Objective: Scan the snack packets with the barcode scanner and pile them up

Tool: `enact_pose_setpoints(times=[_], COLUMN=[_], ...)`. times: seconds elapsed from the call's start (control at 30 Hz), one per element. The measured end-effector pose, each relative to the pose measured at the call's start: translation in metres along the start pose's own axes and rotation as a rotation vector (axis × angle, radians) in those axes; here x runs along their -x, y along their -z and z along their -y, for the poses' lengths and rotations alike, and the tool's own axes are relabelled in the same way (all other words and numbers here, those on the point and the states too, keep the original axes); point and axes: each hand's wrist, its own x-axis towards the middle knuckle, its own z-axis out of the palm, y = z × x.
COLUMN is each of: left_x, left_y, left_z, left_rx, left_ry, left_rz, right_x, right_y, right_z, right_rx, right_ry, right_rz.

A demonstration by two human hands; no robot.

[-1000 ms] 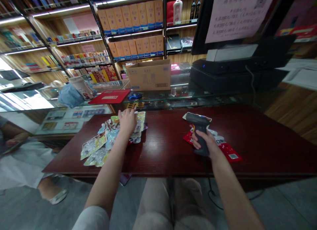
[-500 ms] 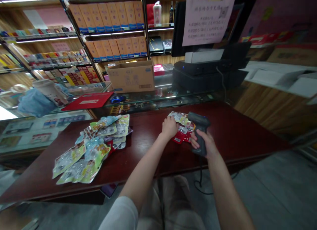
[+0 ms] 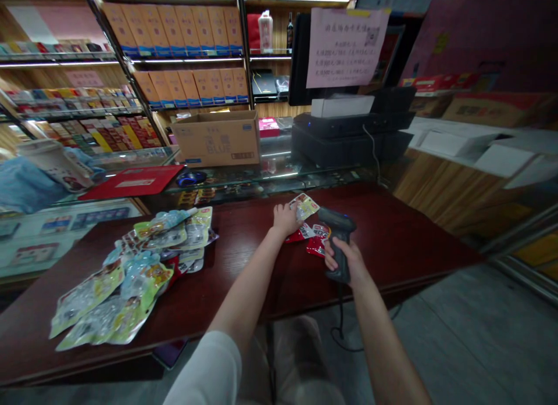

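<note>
My right hand point(image 3: 344, 257) is wrapped round the handle of a black barcode scanner point(image 3: 336, 222), its head pointing left and away over the table. My left hand point(image 3: 286, 218) has its fingers at the left edge of a yellow-green and clear snack packet point(image 3: 306, 206); the fingertips are partly hidden behind the packet. Close below lie red snack packets point(image 3: 314, 246), between my left hand and the scanner. On the left part of the table is a loose pile of yellow-green pouches point(image 3: 131, 300), some with pale blue parts.
The dark red wooden table point(image 3: 244, 277) runs across in front of me. Behind it stand a glass counter with an open cardboard box point(image 3: 218, 139), a red folder point(image 3: 135, 181), a blue mouse point(image 3: 192, 178) and a monitor point(image 3: 300, 62) with a paper notice. The scanner's cable point(image 3: 340, 312) hangs below the table edge.
The view has swung to the right, so things sit further left. The packet at my left hand now looks lifted and tilted. My right hand still holds the barcode scanner.
</note>
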Motion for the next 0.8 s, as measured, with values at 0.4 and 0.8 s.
enact_pose_setpoints(times=[0.4,0.8], left_x=[-0.024,-0.001], left_y=[0.004,0.009], left_z=[0.037,0.045], left_rx=[0.477,1.514], left_ry=[0.372,0.231], left_rz=[-0.036,-0.372], right_x=[-0.003,0.000], right_y=[0.000,-0.005], right_z=[0.000,0.000], right_rx=[0.021,0.063], right_ry=[0.005,-0.019], right_rz=[-0.026,-0.034])
